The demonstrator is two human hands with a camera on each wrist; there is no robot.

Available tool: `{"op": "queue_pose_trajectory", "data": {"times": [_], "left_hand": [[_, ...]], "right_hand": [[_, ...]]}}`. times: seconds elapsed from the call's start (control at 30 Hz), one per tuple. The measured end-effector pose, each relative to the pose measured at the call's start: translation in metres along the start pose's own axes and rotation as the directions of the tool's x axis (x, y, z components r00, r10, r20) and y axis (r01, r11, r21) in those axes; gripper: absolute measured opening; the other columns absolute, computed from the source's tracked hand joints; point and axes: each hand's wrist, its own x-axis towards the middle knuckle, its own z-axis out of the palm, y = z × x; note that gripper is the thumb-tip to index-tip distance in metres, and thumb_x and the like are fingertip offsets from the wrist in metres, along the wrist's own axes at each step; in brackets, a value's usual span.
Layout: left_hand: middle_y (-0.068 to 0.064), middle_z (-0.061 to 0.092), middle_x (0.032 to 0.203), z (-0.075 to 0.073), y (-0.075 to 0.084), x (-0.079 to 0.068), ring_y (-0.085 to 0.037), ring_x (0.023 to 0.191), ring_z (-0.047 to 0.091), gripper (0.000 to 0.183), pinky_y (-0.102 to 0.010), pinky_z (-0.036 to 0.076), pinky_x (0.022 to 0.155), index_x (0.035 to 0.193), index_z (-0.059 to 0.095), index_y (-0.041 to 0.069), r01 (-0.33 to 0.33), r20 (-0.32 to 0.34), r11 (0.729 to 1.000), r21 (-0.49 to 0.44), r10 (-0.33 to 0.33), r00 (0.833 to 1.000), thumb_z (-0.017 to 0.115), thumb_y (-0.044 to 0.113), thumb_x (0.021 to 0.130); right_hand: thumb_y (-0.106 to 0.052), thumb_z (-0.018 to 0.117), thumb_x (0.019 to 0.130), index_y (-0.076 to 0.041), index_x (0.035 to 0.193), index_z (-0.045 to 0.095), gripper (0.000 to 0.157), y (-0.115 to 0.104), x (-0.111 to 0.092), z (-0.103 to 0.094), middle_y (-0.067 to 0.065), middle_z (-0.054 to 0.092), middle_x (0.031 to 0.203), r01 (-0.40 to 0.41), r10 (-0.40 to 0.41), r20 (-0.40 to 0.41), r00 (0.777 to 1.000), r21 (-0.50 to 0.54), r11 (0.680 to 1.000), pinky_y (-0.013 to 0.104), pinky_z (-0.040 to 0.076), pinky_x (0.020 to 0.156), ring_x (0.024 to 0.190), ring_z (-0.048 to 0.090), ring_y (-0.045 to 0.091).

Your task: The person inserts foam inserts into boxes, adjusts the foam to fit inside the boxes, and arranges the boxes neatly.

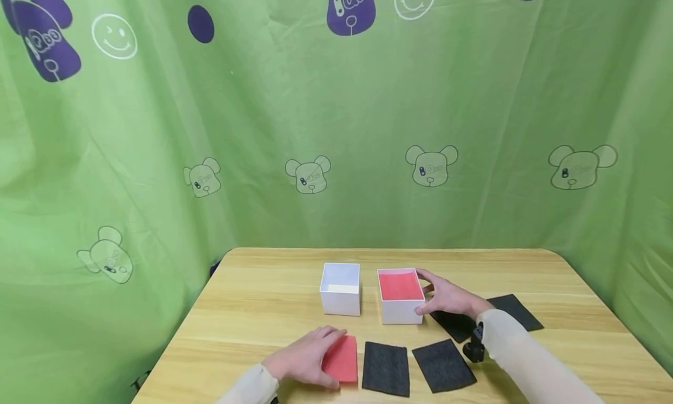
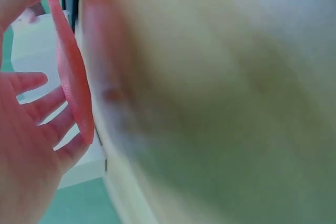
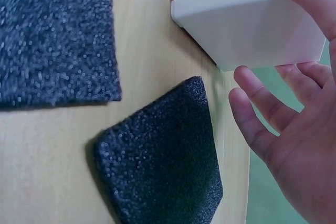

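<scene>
My left hand holds a red felt-like square by its edges, thumb at one side and fingertips at the opposite one. In the left wrist view, that red square is edge-on, close over the table. Farther back, my right hand grips the right side of a white box, its thumb at the near corner and fingers toward the far one. Red material lies inside this box. In the right wrist view, the thumb overlaps the box wall, while two lower fingers are apart from it.
Left of the gripped box stands a second white box, open at the top, with a pale patch inside. Several black fabric squares lie about, including one beside the red square and one farther right. Behind the wooden table hangs a green curtain.
</scene>
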Motion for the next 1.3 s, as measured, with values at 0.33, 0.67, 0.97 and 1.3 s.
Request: {"op": "queue_pose_trajectory", "data": {"times": [0.33,0.67,0.97,1.3], "left_hand": [[-0.004,0.038,0.142,-0.031,0.013,0.003,-0.015,0.123,0.042,0.095,-0.031,0.037,0.102,0.148,0.028,0.008,-0.1,-0.118,0.995,0.0,0.099,0.988,0.07,0.052,0.074],[-0.006,0.035,0.146,-0.067,0.046,0.023,-0.02,0.13,0.037,0.09,-0.036,0.036,0.104,0.149,0.027,0.012,-0.176,-0.145,0.984,0.039,0.18,0.973,0.064,0.054,0.079],[-0.001,0.035,0.145,-0.077,0.056,0.052,-0.014,0.125,0.039,0.089,-0.029,0.04,0.098,0.148,0.028,0.012,-0.177,-0.144,0.982,0.064,0.184,0.972,0.063,0.056,0.079],[-0.004,0.039,0.142,-0.078,0.058,0.084,-0.016,0.122,0.041,0.088,-0.026,0.041,0.094,0.147,0.031,0.012,-0.136,-0.135,0.987,0.083,0.147,0.98,0.065,0.054,0.078]], "right_hand": [[-0.023,0.082,0.073,-0.002,0.149,0.014,0.105,0.002,0.002,0.0,0.022,0.028,0.145,0.007,-0.007,-0.001,1.0,0.018,1.0,0.046,0.048,0.088,0.118,0.044,0.038],[-0.023,0.082,0.073,-0.001,0.149,0.013,0.105,0.0,0.002,0.0,0.022,0.025,0.147,0.012,-0.011,-0.005,1.0,0.016,1.0,0.045,0.048,0.088,0.118,0.044,0.038],[-0.024,0.082,0.073,-0.001,0.149,0.013,0.106,0.003,0.001,0.001,0.023,0.023,0.148,0.016,-0.016,0.0,1.0,0.011,1.0,0.039,0.051,0.084,0.117,0.045,0.038],[-0.022,0.082,0.074,0.0,0.149,0.012,0.105,0.004,0.001,0.001,0.024,0.021,0.149,0.04,-0.04,0.011,0.999,0.027,0.999,0.038,0.052,0.082,0.117,0.045,0.04]]}}
